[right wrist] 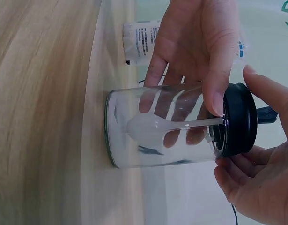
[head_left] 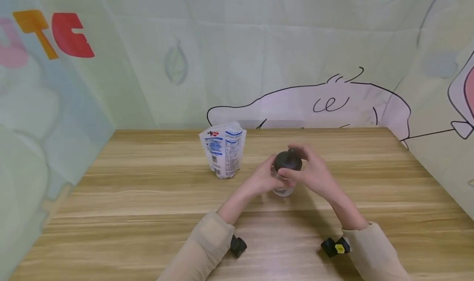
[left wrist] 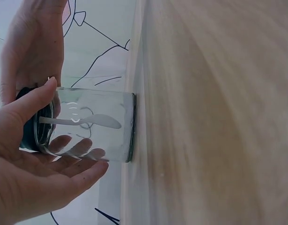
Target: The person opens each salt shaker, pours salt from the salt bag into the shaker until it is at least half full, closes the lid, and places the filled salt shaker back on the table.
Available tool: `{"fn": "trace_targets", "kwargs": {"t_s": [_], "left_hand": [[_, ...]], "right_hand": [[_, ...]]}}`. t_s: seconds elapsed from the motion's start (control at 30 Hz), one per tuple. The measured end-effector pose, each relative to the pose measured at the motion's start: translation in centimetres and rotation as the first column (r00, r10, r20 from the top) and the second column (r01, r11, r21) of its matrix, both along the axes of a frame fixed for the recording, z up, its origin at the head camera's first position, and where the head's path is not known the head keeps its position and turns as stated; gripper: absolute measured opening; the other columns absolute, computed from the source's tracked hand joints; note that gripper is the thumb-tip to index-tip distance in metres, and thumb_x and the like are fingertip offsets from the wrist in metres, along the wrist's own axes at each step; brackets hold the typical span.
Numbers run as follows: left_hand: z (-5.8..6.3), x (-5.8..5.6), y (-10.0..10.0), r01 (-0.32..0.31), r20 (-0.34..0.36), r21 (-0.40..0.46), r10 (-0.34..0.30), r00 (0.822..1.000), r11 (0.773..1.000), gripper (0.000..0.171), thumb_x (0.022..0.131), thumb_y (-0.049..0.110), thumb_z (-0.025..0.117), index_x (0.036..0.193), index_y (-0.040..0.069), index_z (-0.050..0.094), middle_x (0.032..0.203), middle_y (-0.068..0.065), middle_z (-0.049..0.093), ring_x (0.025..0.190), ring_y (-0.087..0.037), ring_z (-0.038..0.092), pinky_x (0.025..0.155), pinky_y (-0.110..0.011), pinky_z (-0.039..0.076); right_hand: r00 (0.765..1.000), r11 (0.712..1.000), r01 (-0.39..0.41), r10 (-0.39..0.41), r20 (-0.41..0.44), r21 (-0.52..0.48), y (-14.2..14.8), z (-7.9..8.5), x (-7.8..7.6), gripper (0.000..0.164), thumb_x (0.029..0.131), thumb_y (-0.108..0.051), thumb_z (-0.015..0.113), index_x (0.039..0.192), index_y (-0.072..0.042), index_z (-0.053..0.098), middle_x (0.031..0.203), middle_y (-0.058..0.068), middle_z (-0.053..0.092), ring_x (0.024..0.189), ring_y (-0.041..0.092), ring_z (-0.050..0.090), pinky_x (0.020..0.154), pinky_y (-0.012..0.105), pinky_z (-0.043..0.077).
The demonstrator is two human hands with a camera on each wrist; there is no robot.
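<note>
A clear glass jar (head_left: 284, 191) with a round black lid (head_left: 288, 161) stands upright on the wooden table. My left hand (head_left: 263, 178) holds the glass body, its fingers curled behind it and its thumb near the lid's edge. Around the rim of the lid, my right hand (head_left: 314, 172) grips with thumb and fingers. Inside the jar, a pale spoon (right wrist: 146, 129) hangs bowl-down from the lid side, as the right wrist view shows. A black knob (right wrist: 266, 115) sticks up from the lid's top. Whether the lid is fully seated cannot be told.
A white pouch (head_left: 224, 149) with blue and red print stands upright to the left of the jar. Behind the wooden table (head_left: 148, 215) hangs a printed cloth backdrop (head_left: 229, 59), which also runs along both sides. Black devices sit at both wrists.
</note>
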State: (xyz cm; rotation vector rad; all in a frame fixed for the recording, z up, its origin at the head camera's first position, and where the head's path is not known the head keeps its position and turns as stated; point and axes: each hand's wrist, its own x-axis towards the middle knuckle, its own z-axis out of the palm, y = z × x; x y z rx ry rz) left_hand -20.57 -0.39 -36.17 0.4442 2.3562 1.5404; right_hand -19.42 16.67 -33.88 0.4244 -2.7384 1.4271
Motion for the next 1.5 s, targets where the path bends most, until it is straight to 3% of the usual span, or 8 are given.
{"fn": "trace_targets", "kwargs": {"t_s": [0.47,1.07,1.33,1.5], "left_hand": [[-0.01,-0.05,-0.14,0.032,-0.008,0.018,-0.032,0.999,0.999,0.064,0.077,0.024,0.080,0.132,0.015,0.048,0.140,-0.009,0.053,0.130,-0.029,0.047,0.109,-0.051,0.036],[-0.22,-0.16,-0.02,0.025,-0.015,0.008,-0.024,1.000,1.000,0.066,0.075,0.025,0.081,0.132,0.016,0.049,0.143,-0.010,0.051,0.137,-0.030,0.042,0.112,-0.052,0.032],[-0.20,-0.10,-0.11,0.031,-0.002,0.026,-0.031,1.000,0.999,0.068,0.075,0.025,0.081,0.134,0.017,0.048,0.144,-0.008,0.050,0.138,-0.029,0.041,0.113,-0.052,0.031],[-0.09,-0.01,-0.21,0.037,0.004,0.033,-0.038,0.999,0.999,0.070,0.076,0.026,0.080,0.137,0.019,0.046,0.143,-0.008,0.051,0.134,-0.030,0.044,0.109,-0.053,0.035]], "right_hand": [[1.000,0.999,0.017,-0.017,0.010,0.034,-0.14,-0.06,0.11,0.078,0.072,-0.037,0.083,0.135,-0.008,0.047,0.133,0.012,0.054,0.126,0.034,0.048,0.104,0.057,0.036],[0.993,0.997,-0.067,0.071,-0.092,0.047,-0.04,-0.38,0.08,0.055,0.083,-0.020,0.075,0.131,-0.007,0.052,0.125,0.013,0.054,0.123,0.032,0.050,0.103,0.053,0.038],[0.990,0.995,-0.087,0.093,-0.106,0.055,0.04,-0.62,0.02,0.056,0.084,-0.021,0.073,0.134,-0.009,0.050,0.127,0.011,0.053,0.121,0.029,0.050,0.100,0.050,0.039],[0.995,0.997,-0.061,0.065,-0.079,0.048,-0.04,-0.39,0.12,0.067,0.080,-0.030,0.078,0.136,-0.011,0.049,0.128,0.008,0.053,0.125,0.028,0.050,0.103,0.050,0.039]]}}
